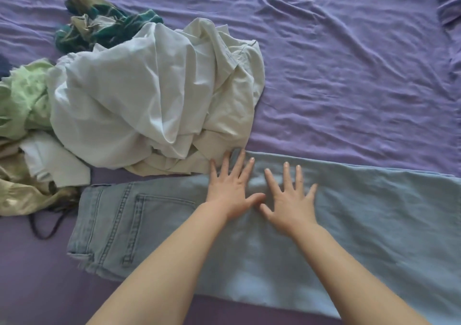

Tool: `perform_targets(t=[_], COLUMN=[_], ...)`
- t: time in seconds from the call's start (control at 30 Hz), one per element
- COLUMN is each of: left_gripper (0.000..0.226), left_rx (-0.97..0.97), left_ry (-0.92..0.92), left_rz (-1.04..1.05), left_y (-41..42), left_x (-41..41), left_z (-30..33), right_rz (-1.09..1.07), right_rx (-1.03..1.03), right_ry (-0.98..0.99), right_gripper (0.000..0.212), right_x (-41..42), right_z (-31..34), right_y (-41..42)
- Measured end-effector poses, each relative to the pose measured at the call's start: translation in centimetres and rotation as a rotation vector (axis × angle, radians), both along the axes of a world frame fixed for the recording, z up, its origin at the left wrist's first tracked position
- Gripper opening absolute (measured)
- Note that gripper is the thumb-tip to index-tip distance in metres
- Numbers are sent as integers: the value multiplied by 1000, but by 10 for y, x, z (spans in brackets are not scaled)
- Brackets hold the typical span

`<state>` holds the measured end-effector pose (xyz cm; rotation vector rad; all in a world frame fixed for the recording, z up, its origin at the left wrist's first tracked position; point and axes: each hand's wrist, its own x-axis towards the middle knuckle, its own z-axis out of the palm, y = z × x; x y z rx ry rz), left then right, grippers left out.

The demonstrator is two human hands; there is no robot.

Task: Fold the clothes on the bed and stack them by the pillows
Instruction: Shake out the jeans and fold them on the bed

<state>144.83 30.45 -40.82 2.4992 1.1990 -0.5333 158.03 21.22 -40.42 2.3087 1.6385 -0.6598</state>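
— Purple sheet (349,75) covers the whole bed, rumpled all over. What's biggest on it?

— Jeans (374,212), pale blue denim, laid flat along the near edge with the legs doubled one over the other. The waist and back pocket point left and the legs run off to the right.

— And the heap?

— A crumpled white shirt (149,95) just beyond the jeans, touching their far edge. Green (22,100) and patterned clothes (99,25) lie further left, all unfolded. I can't see any pillows.

— Hands?

— Left hand (230,190) and right hand (290,197) lie side by side on the thigh of the jeans, fingers straight and spread, palms pressing down. Neither grips anything.

— How will the denim behave?

— Likely heavy and fairly stiff; it should hold a crease and not slide. I'd take the hems, or the waistband, and bring one end over to the other. The shirt looks thin and floppy, so it will need smoothing first.
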Motion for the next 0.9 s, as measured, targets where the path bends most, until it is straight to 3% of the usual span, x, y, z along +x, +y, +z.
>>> perform_targets(t=[0.17,0.3,0.47,0.63,0.9], left_gripper=[61,61,71,90,53], left_rx=[154,115,110,11,-120], left_ry=[-57,104,76,-158,-357], left_rz=[20,329,642,1050,1278], left_y=[-38,-43,-37,-26,-8], left_x=[-91,-178,-250,-271,-274], left_z=[14,29,32,30,49], right_rz=[146,290,361,386,375], right_rx=[48,118,38,72,-61], right_ry=[35,108,135,95,158], right_gripper=[83,80,73,62,68], right_x=[-66,-130,-179,-181,-177], right_z=[19,28,24,19,8], right_y=[-32,-35,-25,-25,-26])
